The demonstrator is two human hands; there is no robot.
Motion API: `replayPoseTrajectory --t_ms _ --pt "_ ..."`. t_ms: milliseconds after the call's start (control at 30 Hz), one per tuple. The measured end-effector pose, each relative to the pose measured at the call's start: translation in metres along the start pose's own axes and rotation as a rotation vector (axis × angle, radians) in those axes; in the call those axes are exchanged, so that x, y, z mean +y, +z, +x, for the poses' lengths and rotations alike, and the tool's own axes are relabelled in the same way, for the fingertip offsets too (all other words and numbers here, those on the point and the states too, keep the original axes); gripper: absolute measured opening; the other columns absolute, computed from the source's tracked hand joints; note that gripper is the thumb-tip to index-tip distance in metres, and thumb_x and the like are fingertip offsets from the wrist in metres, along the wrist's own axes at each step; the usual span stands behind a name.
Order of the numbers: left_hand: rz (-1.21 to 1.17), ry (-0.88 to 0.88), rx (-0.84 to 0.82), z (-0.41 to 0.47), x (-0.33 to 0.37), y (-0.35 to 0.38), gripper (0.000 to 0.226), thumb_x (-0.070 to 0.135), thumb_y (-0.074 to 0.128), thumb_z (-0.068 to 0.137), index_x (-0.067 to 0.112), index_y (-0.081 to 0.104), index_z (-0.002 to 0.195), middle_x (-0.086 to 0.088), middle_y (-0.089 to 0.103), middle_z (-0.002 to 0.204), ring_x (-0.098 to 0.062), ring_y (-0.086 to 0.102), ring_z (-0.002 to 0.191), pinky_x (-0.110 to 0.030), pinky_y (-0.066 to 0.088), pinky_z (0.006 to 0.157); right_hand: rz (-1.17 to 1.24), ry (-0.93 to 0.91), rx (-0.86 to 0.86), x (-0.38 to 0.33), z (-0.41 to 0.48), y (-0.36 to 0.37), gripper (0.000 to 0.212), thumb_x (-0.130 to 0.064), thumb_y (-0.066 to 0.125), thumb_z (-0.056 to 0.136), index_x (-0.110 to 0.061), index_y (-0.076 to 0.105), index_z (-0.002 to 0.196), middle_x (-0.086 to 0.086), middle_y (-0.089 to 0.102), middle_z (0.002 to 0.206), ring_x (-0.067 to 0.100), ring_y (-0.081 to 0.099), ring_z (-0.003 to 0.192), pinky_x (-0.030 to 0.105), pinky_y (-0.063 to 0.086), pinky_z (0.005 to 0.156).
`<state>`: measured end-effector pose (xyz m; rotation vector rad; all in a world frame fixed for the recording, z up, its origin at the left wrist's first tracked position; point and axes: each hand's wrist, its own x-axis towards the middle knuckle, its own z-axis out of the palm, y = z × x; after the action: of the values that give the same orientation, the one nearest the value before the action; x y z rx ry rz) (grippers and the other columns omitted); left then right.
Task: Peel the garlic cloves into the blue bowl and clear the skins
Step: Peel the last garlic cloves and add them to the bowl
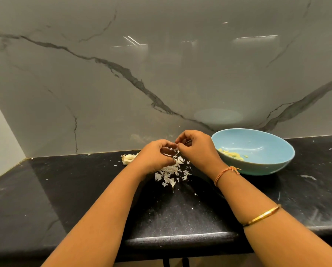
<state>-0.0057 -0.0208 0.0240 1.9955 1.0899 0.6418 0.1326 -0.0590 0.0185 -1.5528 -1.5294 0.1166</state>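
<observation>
Both hands meet over the counter [84, 189], just left of the blue bowl [267, 168]. Left hand [155, 157]: fingers curled in, thumb tucked under, cupping a small garlic piece [171, 149]. Right hand [197, 149]: fingers curled, tips pinching at the same piece from the right, where the two sets of fingertips touch. The piece is mostly hidden by fingers, only a pale sliver shows; cannot tell if it is clove or skin.

The piece sits right at the pinch point, above the skins pile [171, 170], not over the bowl. The skins lie loose on the black counter directly under and just in front of the hands, with a few flakes scattered nearby. An unpeeled garlic chunk [128, 158] lies on the counter just left of the left hand, partly behind it.

The bowl stands on the counter beside the right wrist, near the marble backsplash [161, 74]. Peeled cloves [231, 154] lie in its bottom, on the left side, well apart from the pinch.

The right arm wears a thread bracelet [225, 171] at the wrist and a gold bangle [261, 215] further up the forearm.
</observation>
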Motion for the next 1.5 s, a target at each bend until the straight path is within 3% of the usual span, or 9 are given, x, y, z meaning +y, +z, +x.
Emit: replayPoseTrajectory --t_ms 133,267,433,633,933,1233,1500 --pt "0.193 0.079 0.148 0.004 -0.005 0.006 0.028 0.017 0.075 0.080 0.021 0.064 0.105 0.005 0.068 0.100 -0.008 0.063 0.091 -0.023 0.050 0.083 0.004 -0.050 -0.042 0.002 -0.001 0.001 0.011 -0.003 0.061 0.081 -0.009 0.070 0.085 0.006 0.069 0.085 0.019 0.064 0.078 0.037 0.054 0.078" --pt "0.070 0.098 0.276 0.005 -0.005 0.008 0.010 0.017 0.072 0.082 0.023 0.066 0.086 0.004 0.069 0.085 -0.011 0.066 0.082 -0.031 0.056 0.077 0.026 -0.137 -0.055 0.000 -0.004 0.001 0.013 0.001 0.061 0.079 -0.006 0.070 0.085 0.007 0.068 0.084 0.019 0.065 0.076 0.035 0.054 0.076" --pt "0.010 0.097 0.386 0.002 -0.003 0.006 0.003 0.014 0.073 0.081 0.012 0.070 0.082 0.004 0.067 0.069 -0.009 0.065 0.064 -0.023 0.055 0.064 0.106 -0.161 -0.051 -0.003 -0.006 -0.001 0.015 0.002 0.061 0.082 -0.006 0.071 0.088 0.007 0.072 0.083 0.014 0.068 0.075 0.025 0.056 0.074" --pt "0.025 0.110 0.496 0.001 -0.002 0.005 0.007 0.017 0.075 0.078 0.019 0.068 0.076 0.003 0.070 0.074 -0.011 0.067 0.073 -0.033 0.057 0.072 0.071 -0.147 0.019 0.000 -0.004 0.001 0.009 -0.009 0.062 0.086 -0.008 0.070 0.090 0.003 0.070 0.083 0.011 0.061 0.070 0.019 0.051 0.069" --pt "0.092 0.157 0.531 -0.001 0.000 0.012 0.004 0.020 0.070 0.080 0.019 0.067 0.078 0.008 0.067 0.074 -0.008 0.065 0.072 -0.035 0.057 0.072 -0.102 -0.218 0.037 -0.001 -0.005 0.004 0.011 -0.015 0.061 0.084 -0.005 0.067 0.083 0.005 0.063 0.080 0.018 0.055 0.073 0.036 0.049 0.070" --pt "0.043 0.205 0.486 0.000 0.000 0.017 0.008 0.018 0.075 0.075 0.015 0.068 0.074 0.006 0.068 0.072 -0.011 0.065 0.072 -0.038 0.056 0.071 -0.234 -0.154 0.019 -0.006 -0.006 0.006 0.015 -0.017 0.054 0.085 -0.003 0.061 0.081 0.009 0.059 0.080 0.022 0.050 0.073 0.030 0.038 0.064" --pt "0.027 0.192 0.471 0.002 0.000 0.013 0.005 0.012 0.075 0.076 0.012 0.070 0.074 0.007 0.065 0.066 -0.010 0.061 0.065 -0.030 0.055 0.067 -0.341 -0.212 -0.008 -0.006 -0.005 0.007 0.024 -0.017 0.049 0.090 -0.001 0.067 0.087 0.012 0.061 0.085 0.023 0.050 0.075 0.030 0.037 0.064"
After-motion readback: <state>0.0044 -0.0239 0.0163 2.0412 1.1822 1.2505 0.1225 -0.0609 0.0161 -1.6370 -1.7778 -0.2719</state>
